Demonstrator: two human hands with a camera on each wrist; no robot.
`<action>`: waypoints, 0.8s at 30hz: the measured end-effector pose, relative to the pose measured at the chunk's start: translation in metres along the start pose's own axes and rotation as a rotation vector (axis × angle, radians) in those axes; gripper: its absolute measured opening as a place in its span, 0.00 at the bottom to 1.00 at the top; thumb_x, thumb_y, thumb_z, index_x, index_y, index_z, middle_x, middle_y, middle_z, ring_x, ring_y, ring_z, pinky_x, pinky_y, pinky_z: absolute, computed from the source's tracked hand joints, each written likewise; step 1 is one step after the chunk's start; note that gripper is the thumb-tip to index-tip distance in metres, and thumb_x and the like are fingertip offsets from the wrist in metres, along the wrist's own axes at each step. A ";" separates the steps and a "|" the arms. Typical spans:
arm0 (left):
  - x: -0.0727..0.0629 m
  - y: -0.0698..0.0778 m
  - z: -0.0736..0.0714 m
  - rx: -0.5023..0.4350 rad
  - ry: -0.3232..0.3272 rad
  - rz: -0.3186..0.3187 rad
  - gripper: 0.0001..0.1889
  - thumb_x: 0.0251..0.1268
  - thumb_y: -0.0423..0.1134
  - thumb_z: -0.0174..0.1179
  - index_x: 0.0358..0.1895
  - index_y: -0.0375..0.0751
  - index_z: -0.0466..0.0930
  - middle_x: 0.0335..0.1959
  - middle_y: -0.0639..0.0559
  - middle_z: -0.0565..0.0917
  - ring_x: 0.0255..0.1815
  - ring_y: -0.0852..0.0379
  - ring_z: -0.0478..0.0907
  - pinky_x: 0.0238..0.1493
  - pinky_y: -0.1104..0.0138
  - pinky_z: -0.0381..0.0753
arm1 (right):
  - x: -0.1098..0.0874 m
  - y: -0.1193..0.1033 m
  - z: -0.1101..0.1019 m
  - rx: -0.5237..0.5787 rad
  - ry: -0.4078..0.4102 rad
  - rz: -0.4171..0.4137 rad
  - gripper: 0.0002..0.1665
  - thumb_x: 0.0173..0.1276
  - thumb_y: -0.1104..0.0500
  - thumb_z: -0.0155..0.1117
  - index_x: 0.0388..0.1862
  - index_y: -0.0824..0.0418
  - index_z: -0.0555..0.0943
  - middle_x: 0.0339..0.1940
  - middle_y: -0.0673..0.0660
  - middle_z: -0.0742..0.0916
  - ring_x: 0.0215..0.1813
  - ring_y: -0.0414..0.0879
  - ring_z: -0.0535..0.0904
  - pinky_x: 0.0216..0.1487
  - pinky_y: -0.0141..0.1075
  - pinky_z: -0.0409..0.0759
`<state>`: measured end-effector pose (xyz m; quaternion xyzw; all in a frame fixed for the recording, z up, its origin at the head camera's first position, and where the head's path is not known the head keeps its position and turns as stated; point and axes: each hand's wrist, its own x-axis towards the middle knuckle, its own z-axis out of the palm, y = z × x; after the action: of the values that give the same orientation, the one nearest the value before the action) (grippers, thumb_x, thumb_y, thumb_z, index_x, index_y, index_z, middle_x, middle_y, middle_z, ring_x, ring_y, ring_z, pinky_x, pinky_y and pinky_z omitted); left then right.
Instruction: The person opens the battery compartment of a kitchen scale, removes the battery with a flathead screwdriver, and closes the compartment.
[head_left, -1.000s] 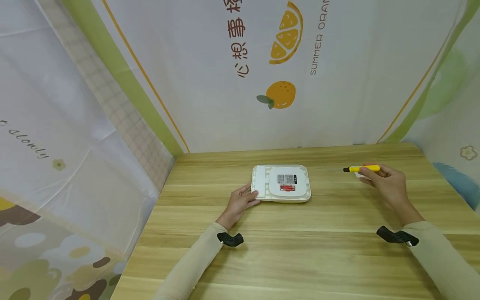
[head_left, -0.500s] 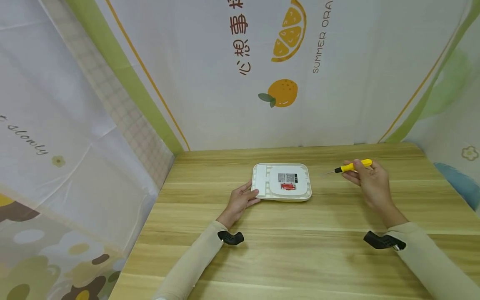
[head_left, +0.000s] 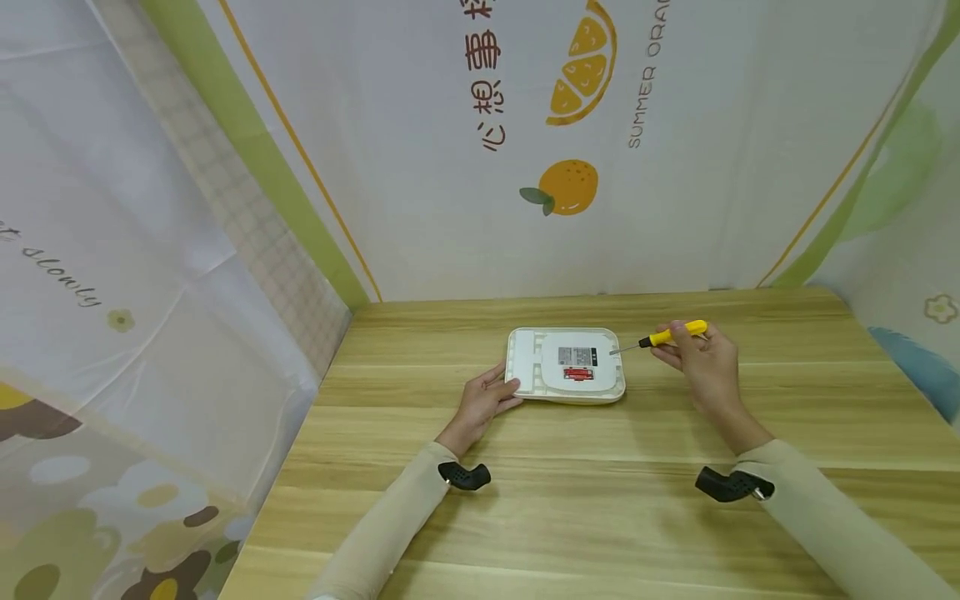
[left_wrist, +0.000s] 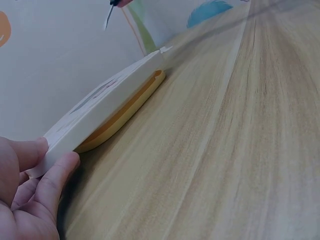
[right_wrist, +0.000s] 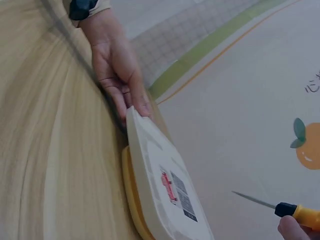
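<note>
A white, rounded rectangular device (head_left: 531,358) lies with a printed label and a red battery patch (head_left: 578,374) facing up. Under it shows a yellow part (left_wrist: 120,120). My left hand (head_left: 480,406) grips the device's left end, thumb on top and fingers beneath, and that end is raised off the table. My right hand (head_left: 705,367) holds a screwdriver (head_left: 678,332) by its yellow handle, with a black collar and thin metal shaft pointing left. In the head view the tip overlaps the device's right edge; both wrist views show it apart from the surface.
The wooden table (head_left: 570,500) extends around both hands. Printed cloth walls (head_left: 420,208) stand behind it and on both sides, with the back cloth close behind the device. A black wrist mount (head_left: 733,484) sits on each sleeve.
My right hand has moved left with the screwdriver, bringing its tip to the device; the handle has tilted upward. A small red-and-white patch by those fingers is no longer visible. The left hand keeps its grip.
</note>
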<state>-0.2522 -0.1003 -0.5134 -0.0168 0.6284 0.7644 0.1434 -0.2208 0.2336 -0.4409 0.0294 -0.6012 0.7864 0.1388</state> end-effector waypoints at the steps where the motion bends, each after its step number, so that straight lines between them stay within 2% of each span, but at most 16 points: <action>1: 0.000 0.000 0.000 0.000 0.000 0.000 0.32 0.76 0.27 0.57 0.79 0.34 0.59 0.65 0.27 0.74 0.44 0.57 0.84 0.58 0.62 0.87 | 0.000 0.003 0.002 -0.051 0.001 -0.006 0.18 0.78 0.56 0.59 0.54 0.70 0.72 0.41 0.47 0.91 0.41 0.40 0.90 0.46 0.34 0.88; 5: 0.001 -0.001 0.001 0.000 -0.001 0.000 0.32 0.76 0.27 0.57 0.79 0.34 0.59 0.65 0.27 0.74 0.44 0.57 0.84 0.58 0.62 0.87 | 0.000 0.015 0.011 -0.252 0.016 -0.032 0.21 0.79 0.54 0.59 0.55 0.72 0.72 0.42 0.49 0.89 0.41 0.37 0.89 0.46 0.33 0.89; 8: 0.001 0.000 0.001 0.001 -0.003 0.002 0.32 0.76 0.27 0.57 0.79 0.34 0.59 0.66 0.27 0.73 0.44 0.57 0.84 0.58 0.62 0.87 | 0.000 0.023 0.016 -0.332 0.024 -0.035 0.22 0.80 0.54 0.58 0.56 0.74 0.72 0.46 0.61 0.89 0.40 0.34 0.88 0.46 0.33 0.89; 11: 0.001 0.000 0.000 0.003 -0.006 0.003 0.32 0.76 0.27 0.57 0.79 0.34 0.59 0.67 0.27 0.73 0.44 0.57 0.84 0.58 0.62 0.87 | -0.001 0.028 0.021 -0.358 0.030 -0.019 0.21 0.80 0.56 0.57 0.56 0.75 0.71 0.52 0.74 0.85 0.39 0.33 0.88 0.46 0.34 0.89; 13: 0.002 0.000 0.000 0.004 -0.008 0.005 0.31 0.76 0.27 0.57 0.79 0.34 0.60 0.67 0.27 0.73 0.45 0.57 0.84 0.58 0.62 0.87 | 0.000 0.031 0.023 -0.370 0.033 -0.004 0.21 0.80 0.56 0.57 0.56 0.76 0.71 0.54 0.78 0.83 0.39 0.31 0.87 0.47 0.34 0.89; 20: 0.003 -0.001 0.000 0.008 0.000 0.004 0.31 0.76 0.27 0.57 0.78 0.34 0.61 0.65 0.27 0.75 0.51 0.51 0.84 0.58 0.62 0.88 | -0.001 0.034 0.027 -0.407 0.040 0.033 0.24 0.80 0.56 0.58 0.58 0.78 0.72 0.54 0.78 0.83 0.37 0.29 0.86 0.48 0.37 0.89; 24: 0.002 -0.001 0.000 0.008 0.003 -0.001 0.31 0.76 0.27 0.57 0.78 0.35 0.61 0.65 0.28 0.75 0.51 0.51 0.85 0.58 0.62 0.87 | -0.001 0.035 0.027 -0.429 0.038 0.039 0.25 0.80 0.56 0.59 0.58 0.78 0.72 0.54 0.78 0.84 0.36 0.29 0.86 0.47 0.37 0.89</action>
<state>-0.2541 -0.0997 -0.5143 -0.0178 0.6317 0.7617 0.1430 -0.2320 0.1992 -0.4663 -0.0275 -0.7525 0.6433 0.1380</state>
